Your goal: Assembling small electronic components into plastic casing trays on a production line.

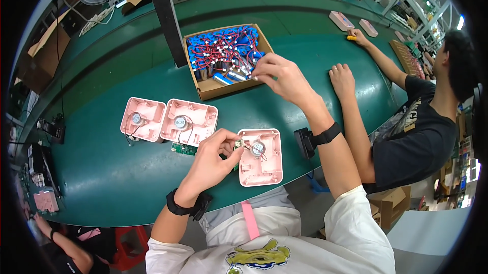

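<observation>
My left hand [216, 154] is closed at the left rim of a pink plastic housing [275, 172]. Its fingertips pinch a small green circuit board [238, 144] with pale connectors. Thin wires run from there toward a round silver speaker [258, 148] inside the housing. My right hand [284, 77] reaches over the near right corner of a cardboard box [216, 92] full of blue battery packs [223, 78] with red and black leads. Thumb and fingers come together at the batteries; what they grip, if anything, is hidden.
Two more pink housings [142, 102] [202, 107] with speakers lie to the left, a green board [184, 148] beside them. A dark metal post [165, 15] rises behind the battery box. At the right, a co-worker's arm [349, 99] rests on the green table [101, 182].
</observation>
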### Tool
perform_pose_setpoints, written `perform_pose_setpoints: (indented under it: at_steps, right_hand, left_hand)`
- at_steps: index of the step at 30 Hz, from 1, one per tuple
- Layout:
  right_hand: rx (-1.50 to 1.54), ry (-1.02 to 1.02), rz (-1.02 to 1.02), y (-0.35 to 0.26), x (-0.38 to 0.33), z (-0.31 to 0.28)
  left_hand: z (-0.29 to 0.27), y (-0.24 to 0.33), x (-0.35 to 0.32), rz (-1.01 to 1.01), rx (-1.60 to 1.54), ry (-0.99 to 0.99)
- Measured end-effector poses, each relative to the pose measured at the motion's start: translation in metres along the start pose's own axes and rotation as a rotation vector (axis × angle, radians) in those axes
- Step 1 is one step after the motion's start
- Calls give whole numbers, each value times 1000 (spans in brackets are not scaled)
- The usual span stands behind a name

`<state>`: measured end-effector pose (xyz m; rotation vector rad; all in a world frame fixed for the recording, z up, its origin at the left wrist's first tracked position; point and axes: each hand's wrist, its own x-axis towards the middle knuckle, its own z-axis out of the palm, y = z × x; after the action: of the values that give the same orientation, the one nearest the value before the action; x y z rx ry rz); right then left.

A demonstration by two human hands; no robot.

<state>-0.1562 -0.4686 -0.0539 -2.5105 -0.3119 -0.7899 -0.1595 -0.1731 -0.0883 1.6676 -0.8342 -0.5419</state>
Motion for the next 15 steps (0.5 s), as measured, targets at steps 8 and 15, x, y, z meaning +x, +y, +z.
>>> perform_pose_setpoints:
  at_steps: [8, 15]
  right_hand:
    - [930, 350, 386, -20, 20, -27]
    - [984, 238, 333, -66, 8, -60]
  left_hand:
    - [-3, -3, -1, -64, -56, 3]
    - [-2, 1, -2, -119, -96, 2]
